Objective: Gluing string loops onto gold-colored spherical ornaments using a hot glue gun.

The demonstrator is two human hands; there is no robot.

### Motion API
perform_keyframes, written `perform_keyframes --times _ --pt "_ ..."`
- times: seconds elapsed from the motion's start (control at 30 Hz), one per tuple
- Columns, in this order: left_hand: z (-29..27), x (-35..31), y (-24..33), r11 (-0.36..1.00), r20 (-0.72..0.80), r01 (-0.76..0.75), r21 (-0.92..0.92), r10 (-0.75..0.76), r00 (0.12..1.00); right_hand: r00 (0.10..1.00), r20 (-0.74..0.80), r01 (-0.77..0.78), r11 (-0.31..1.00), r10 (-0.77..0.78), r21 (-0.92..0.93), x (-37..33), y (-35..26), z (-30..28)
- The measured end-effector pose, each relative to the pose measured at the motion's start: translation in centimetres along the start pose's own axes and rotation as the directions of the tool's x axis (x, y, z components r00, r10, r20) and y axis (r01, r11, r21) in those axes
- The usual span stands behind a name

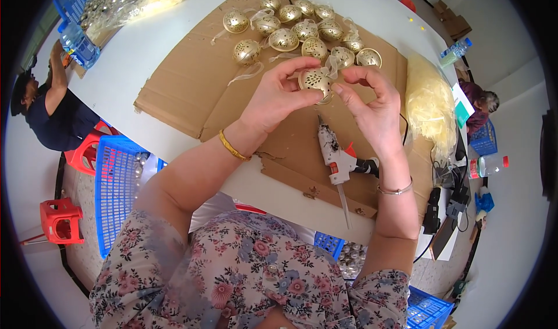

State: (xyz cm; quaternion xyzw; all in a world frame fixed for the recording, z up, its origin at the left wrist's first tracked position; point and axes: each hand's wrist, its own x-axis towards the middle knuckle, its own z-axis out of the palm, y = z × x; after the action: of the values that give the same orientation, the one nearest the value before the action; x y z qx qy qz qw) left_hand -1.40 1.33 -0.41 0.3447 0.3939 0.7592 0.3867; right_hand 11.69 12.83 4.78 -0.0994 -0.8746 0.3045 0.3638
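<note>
A round gold bell ornament [314, 79] with cut-out holes is held up over the cardboard sheet [192, 90]. My left hand [275, 95] grips it between thumb and fingers from the left. From the right, my right hand [375, 103] has its thumb and forefinger curled at the ornament's edge, close to its sheer white ribbon [332, 66]. Just beyond my hands lies a cluster of similar gold ornaments [283, 39], several with ribbons and dark lettering. Below the held one, a white glue gun [338, 157] with a dark-stained nozzle rests on the cardboard, a glue stick poking from its rear.
A bag of pale yellow ribbons [430, 99] lies to the right, beside cables and black adapters [458, 206]. Silver balls in a bag [116, 3] and a water bottle [79, 47] stand far left. Blue baskets [116, 183] and red stools [61, 221] surround the table; two people sit nearby.
</note>
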Motion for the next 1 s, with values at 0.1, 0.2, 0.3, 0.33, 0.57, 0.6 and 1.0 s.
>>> perform_keyframes --times 0.1,0.2,0.3,0.33,0.57,0.6,1.0 --pt "0.2 -0.1 -0.2 0.994 0.022 -0.051 0.099 0.049 0.999 0.999 -0.005 0.044 0.999 -0.044 -0.001 -0.1 0.4 0.4" --pt "0.4 -0.3 0.0 0.986 0.059 -0.072 0.152 0.064 0.996 0.997 0.017 0.076 0.997 -0.076 0.005 -0.1 0.8 0.3" --pt "0.6 -0.3 0.2 0.991 0.086 -0.06 0.122 0.05 0.995 0.996 0.02 0.091 0.996 -0.091 -0.008 0.0 0.8 -0.4" --pt "0.6 -0.3 0.2 0.991 0.088 -0.059 0.122 0.048 0.995 0.995 0.01 0.099 0.995 -0.099 -0.03 0.1 0.6 -0.7" --pt "0.3 -0.2 -0.1 0.993 0.147 -0.015 0.121 -0.003 0.989 1.0 -0.002 0.011 0.985 -0.012 -0.175 0.5 -0.4 -2.5" --pt "0.2 -0.2 -0.3 0.993 0.177 -0.022 0.113 0.002 0.984 1.0 0.006 0.01 0.978 -0.009 -0.207 0.5 -0.3 -2.8" --pt "0.7 -0.9 0.2 0.981 0.204 0.192 0.005 -0.189 0.961 0.977 0.063 -0.214 0.95 0.205 0.227 0.3 -0.3 -2.6"
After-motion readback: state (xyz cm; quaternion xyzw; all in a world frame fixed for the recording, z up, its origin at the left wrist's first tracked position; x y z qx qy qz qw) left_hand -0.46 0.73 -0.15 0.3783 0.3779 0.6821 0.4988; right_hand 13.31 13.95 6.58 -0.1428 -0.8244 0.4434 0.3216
